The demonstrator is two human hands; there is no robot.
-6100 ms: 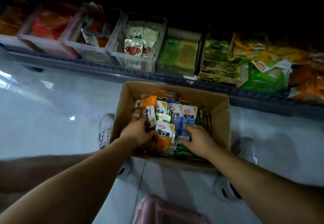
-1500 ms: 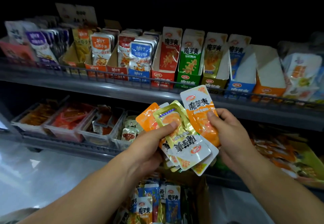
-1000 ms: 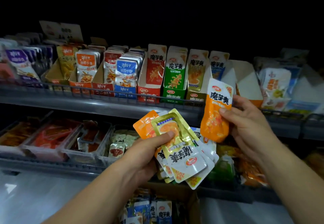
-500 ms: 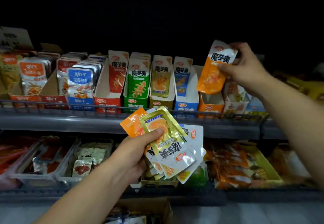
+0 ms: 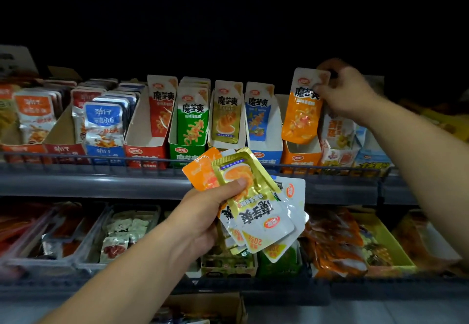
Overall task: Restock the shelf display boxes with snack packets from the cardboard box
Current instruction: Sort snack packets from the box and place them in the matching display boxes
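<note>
My right hand pinches the top of an orange snack packet, whose lower end hangs inside the orange display box on the upper shelf. My left hand grips a fanned bunch of packets in front of the shelf edge, a gold one on top and orange and white ones behind. Left of the orange box stand the blue, gold, green and red display boxes. Only the rim of the cardboard box shows at the bottom.
A wire rail runs along the front of the upper shelf. More display boxes of other snacks fill its left side. The lower shelf holds clear bins and a yellow-green tray of orange packets.
My right hand has lowered the orange packet from above the shelf into the orange display box. My left hand and its bunch of packets have hardly moved.
</note>
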